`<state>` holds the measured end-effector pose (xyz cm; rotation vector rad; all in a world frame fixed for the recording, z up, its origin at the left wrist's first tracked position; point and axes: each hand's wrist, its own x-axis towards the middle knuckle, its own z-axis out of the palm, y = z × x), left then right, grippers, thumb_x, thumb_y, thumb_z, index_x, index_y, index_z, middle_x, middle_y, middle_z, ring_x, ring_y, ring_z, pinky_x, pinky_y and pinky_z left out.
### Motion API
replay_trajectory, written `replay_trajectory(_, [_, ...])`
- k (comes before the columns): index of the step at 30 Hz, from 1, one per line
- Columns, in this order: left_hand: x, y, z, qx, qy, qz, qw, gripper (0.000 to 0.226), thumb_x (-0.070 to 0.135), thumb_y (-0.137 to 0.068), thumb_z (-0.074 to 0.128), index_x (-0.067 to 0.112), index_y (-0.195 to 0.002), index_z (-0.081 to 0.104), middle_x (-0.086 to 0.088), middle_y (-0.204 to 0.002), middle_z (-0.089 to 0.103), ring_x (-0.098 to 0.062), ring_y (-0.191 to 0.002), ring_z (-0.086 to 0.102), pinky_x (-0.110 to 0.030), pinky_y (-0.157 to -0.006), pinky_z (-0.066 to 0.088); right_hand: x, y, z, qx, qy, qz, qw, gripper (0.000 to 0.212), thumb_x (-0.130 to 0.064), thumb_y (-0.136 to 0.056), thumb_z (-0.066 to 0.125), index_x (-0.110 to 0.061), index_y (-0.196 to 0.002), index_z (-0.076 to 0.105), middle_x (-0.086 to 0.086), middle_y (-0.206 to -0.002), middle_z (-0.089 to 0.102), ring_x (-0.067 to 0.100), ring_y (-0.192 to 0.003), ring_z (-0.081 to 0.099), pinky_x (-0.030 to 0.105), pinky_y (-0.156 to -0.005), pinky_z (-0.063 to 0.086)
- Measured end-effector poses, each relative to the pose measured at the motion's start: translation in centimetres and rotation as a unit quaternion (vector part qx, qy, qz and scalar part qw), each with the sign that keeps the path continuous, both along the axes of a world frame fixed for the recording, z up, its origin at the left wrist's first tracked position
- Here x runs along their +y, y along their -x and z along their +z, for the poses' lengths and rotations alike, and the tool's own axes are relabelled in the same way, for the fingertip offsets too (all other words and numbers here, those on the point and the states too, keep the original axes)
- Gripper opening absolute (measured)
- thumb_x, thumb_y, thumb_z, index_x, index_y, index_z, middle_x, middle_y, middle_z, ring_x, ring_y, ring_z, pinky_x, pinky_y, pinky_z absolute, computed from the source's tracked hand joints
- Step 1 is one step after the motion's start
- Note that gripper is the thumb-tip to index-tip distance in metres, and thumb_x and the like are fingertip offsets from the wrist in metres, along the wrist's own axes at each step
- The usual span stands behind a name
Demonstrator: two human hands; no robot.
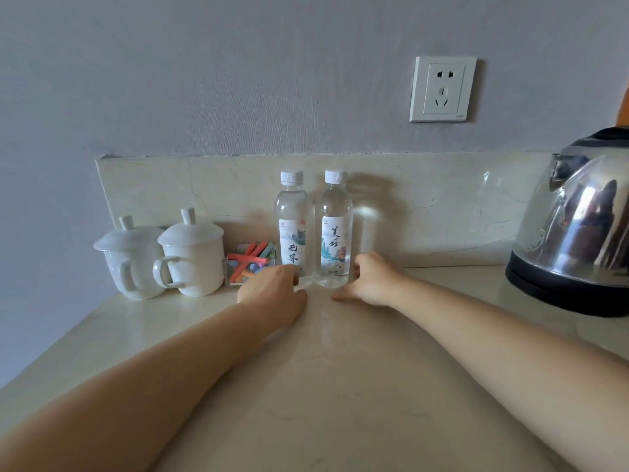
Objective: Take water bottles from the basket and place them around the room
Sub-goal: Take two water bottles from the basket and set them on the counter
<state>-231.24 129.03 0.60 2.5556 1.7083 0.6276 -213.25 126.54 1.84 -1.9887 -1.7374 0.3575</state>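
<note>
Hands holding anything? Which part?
Left hand holds the left bottle by its base; right hand holds the right bottle by its base.

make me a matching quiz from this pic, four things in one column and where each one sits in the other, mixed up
1 kettle
2 cups
3 socket
4 bottles

a on the wall
b left end of the counter
c middle of the counter, side by side
d right end of the counter

Pairs: 1-d, 2-b, 3-a, 4-c
</note>
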Motion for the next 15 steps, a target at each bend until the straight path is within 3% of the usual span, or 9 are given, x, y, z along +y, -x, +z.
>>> replay_trajectory(3, [-0.9,1.4,1.2,-0.027,0.016,-0.005,1.000,0.026,0.039,-0.086,0.061,0.022,-0.104,0.063,0.001,-0.085,0.066,-0.019,-0.078,0.060,-0.025,-0.064,0.046,-1.5,0.4,1.0,-0.030,0.022,0.012,0.999,0.056,-0.044,-0.064,0.082,-0.011,-0.106,0.065,0.006,-0.098,0.069,0.025,-0.089,0.065,0.030,-0.078,0.052])
replay_trajectory(6, [-2.5,3.4,2.6,-0.090,0.049,-0.011,0.995,0.013,0.030,-0.081,0.069,0.019,-0.087,0.067,0.005,-0.071,0.060,-0.017,-0.070,0.056,-0.022,-0.062,0.041,-3.6,1.8,2.2,-0.080,0.021,0.040,0.996,0.045,-0.041,-0.069,0.079,-0.011,-0.102,0.067,0.006,-0.094,0.067,0.021,-0.082,0.061,0.024,-0.068,0.043])
replay_trajectory(9, [-5.0,4.9,3.6,-0.111,0.041,0.001,0.993,0.008,0.019,-0.077,0.073,0.015,-0.083,0.069,0.001,-0.076,0.062,-0.016,-0.071,0.056,-0.022,-0.067,0.043,-5.5,4.5,2.9,-0.045,-0.007,0.141,0.989,0.028,-0.030,-0.073,0.078,-0.017,-0.098,0.073,0.002,-0.099,0.070,0.016,-0.084,0.060,0.022,-0.070,0.042])
replay_trajectory(12, [-8.2,6.8,3.7,-0.122,0.043,0.027,0.991,0.013,0.017,-0.078,0.074,0.014,-0.090,0.071,0.004,-0.082,0.062,-0.013,-0.076,0.059,-0.023,-0.068,0.049,-6.9,8.0,3.0,-0.030,-0.013,0.236,0.971,0.033,-0.026,-0.075,0.078,-0.017,-0.106,0.070,0.002,-0.105,0.069,0.015,-0.088,0.061,0.021,-0.073,0.041])
replay_trajectory(15, [-11.8,10.0,3.0,-0.098,0.040,0.074,0.992,0.018,0.022,-0.080,0.072,0.016,-0.097,0.070,0.006,-0.089,0.062,-0.009,-0.080,0.057,-0.017,-0.067,0.041,-8.0,11.7,2.7,-0.018,-0.029,0.301,0.953,0.039,-0.022,-0.075,0.078,-0.014,-0.112,0.068,0.001,-0.110,0.069,0.014,-0.094,0.062,0.021,-0.079,0.044])
